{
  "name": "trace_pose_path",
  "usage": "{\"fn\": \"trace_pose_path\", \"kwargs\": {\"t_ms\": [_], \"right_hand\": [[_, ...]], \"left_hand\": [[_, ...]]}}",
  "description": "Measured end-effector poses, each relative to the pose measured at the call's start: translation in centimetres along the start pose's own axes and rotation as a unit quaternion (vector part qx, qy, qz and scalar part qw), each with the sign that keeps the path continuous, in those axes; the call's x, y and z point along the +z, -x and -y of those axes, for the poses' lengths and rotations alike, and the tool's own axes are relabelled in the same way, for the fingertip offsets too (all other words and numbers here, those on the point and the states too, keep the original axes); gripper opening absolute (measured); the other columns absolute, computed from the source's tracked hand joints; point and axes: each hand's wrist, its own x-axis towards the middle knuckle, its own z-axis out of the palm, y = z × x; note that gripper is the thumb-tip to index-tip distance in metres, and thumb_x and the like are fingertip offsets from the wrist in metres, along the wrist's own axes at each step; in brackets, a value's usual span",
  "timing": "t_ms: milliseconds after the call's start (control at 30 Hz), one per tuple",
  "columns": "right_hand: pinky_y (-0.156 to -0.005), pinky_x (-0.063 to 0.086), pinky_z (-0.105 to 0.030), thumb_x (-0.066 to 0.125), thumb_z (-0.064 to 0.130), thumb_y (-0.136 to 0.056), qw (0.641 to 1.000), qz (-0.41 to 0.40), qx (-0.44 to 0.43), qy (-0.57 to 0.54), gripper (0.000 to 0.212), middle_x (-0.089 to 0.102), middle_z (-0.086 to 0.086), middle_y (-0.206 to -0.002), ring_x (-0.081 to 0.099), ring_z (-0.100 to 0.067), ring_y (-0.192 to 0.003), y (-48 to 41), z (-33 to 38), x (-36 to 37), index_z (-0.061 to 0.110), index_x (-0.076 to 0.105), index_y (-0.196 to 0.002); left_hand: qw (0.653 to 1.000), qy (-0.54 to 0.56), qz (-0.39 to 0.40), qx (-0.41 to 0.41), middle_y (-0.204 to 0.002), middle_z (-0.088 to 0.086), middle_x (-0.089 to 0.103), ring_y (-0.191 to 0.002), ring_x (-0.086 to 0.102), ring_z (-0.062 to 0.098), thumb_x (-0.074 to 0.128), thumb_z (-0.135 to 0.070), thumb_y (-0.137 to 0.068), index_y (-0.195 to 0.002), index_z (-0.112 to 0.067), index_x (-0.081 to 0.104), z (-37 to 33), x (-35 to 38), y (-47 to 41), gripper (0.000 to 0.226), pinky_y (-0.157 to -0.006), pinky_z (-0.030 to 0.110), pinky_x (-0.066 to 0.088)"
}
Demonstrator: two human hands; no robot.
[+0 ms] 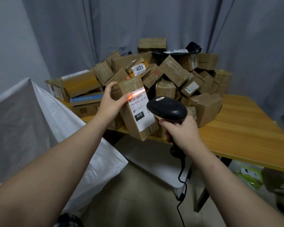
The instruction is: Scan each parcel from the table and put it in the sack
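Note:
My left hand (111,102) grips a brown cardboard parcel (134,126) by its upper left side, holding it tilted above the table's front edge. Its white label reads "010-010-L30-551". My right hand (182,130) grips the handle of a black barcode scanner (167,108), whose head points at the label. A red scan line glows across the barcode and onto my left thumb. The white sack (44,122) stands open-mouthed at the left, beside the table.
A heap of several cardboard parcels (154,76) covers the left part of the wooden table (246,133). The scanner's black cable (181,185) hangs down to the floor. Grey curtains hang behind. Green-and-white packages (251,177) lie under the table at the right.

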Motion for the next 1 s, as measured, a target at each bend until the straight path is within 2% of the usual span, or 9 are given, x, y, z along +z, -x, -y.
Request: {"fn": "trace_pose_path", "kwargs": {"t_ms": [267, 467, 633, 767, 867, 933, 1000], "right_hand": [[-0.047, 0.045, -0.022, 0.066, 0.014, -0.086, 1.000, 0.022, 0.014, 0.010, 0.023, 0.055, -0.004, -0.048, 0.054, -0.010, -0.040, 0.1, -0.5, 0.4, 0.015, 0.060, -0.063], [-0.048, 0.046, -0.025, 0.066, 0.014, -0.085, 0.999, 0.026, 0.020, 0.011, 0.024, 0.056, -0.009, -0.049, 0.054, -0.013, -0.040, 0.0, -0.5, 0.6, 0.013, 0.060, -0.062], [-0.047, 0.045, -0.025, 0.068, 0.011, -0.086, 0.996, 0.055, 0.009, -0.063, 0.017, 0.056, -0.008, -0.051, 0.054, -0.016, -0.043, 0.0, -0.5, 0.9, 0.014, 0.062, -0.070], [-0.048, 0.045, -0.025, 0.067, 0.005, -0.086, 0.991, 0.076, -0.028, -0.104, 0.020, 0.055, -0.001, -0.050, 0.053, -0.016, -0.043, -0.2, -0.2, 2.3, 0.014, 0.061, -0.070], [-0.049, 0.045, -0.028, 0.069, 0.005, -0.084, 0.983, 0.086, -0.042, -0.155, 0.015, 0.054, -0.008, -0.054, 0.052, -0.018, -0.044, -0.6, -0.1, 4.9, 0.008, 0.061, -0.072], [-0.049, 0.045, -0.026, 0.069, 0.010, -0.078, 0.977, 0.090, -0.027, -0.193, 0.010, 0.055, -0.009, -0.055, 0.052, -0.019, -0.044, -0.8, -0.1, 7.5, 0.009, 0.062, -0.072], [-0.049, 0.045, -0.025, 0.071, 0.007, -0.080, 0.972, 0.097, 0.002, -0.214, 0.012, 0.056, -0.008, -0.054, 0.051, -0.018, -0.044, -0.9, -0.4, 10.2, 0.009, 0.063, -0.071]], "left_hand": [[1.000, -0.006, -0.014, -0.015, -0.124, -0.008, 0.044, -0.124, 0.048, 0.021, 0.075, -0.036, -0.081, -0.137, -0.035, 0.034, 0.4, -0.3, 0.2, 0.070, -0.102, 0.046, 0.047], [1.000, -0.002, -0.018, -0.014, -0.120, -0.009, 0.044, -0.122, 0.048, 0.020, 0.074, -0.035, -0.081, -0.136, -0.035, 0.034, 0.4, -0.5, 0.3, 0.068, -0.102, 0.045, 0.047], [1.000, 0.002, -0.025, -0.006, -0.116, -0.015, 0.045, -0.120, 0.049, 0.017, 0.072, -0.037, -0.083, -0.135, -0.036, 0.034, 0.2, -0.8, 0.5, 0.065, -0.101, 0.042, 0.049], [0.999, 0.007, -0.042, 0.013, -0.117, -0.016, 0.048, -0.116, 0.051, 0.010, 0.068, -0.042, -0.084, -0.135, -0.036, 0.034, -0.6, -2.1, 1.4, 0.061, -0.091, 0.029, 0.052], [0.997, 0.005, -0.066, 0.030, -0.121, -0.015, 0.052, -0.113, 0.053, 0.005, 0.068, -0.044, -0.083, -0.130, -0.038, 0.037, -0.9, -4.4, 2.2, 0.057, -0.092, 0.033, 0.052], [0.995, 0.013, -0.088, 0.036, -0.126, -0.009, 0.057, -0.116, 0.056, 0.008, 0.070, -0.046, -0.080, -0.129, -0.035, 0.041, -0.6, -6.6, 2.9, 0.058, -0.090, 0.031, 0.052], [0.993, -0.003, -0.116, 0.034, -0.123, -0.007, 0.061, -0.112, 0.059, 0.010, 0.073, -0.041, -0.081, -0.131, -0.030, 0.044, 0.0, -9.0, 3.6, 0.058, -0.086, 0.026, 0.051]]}}
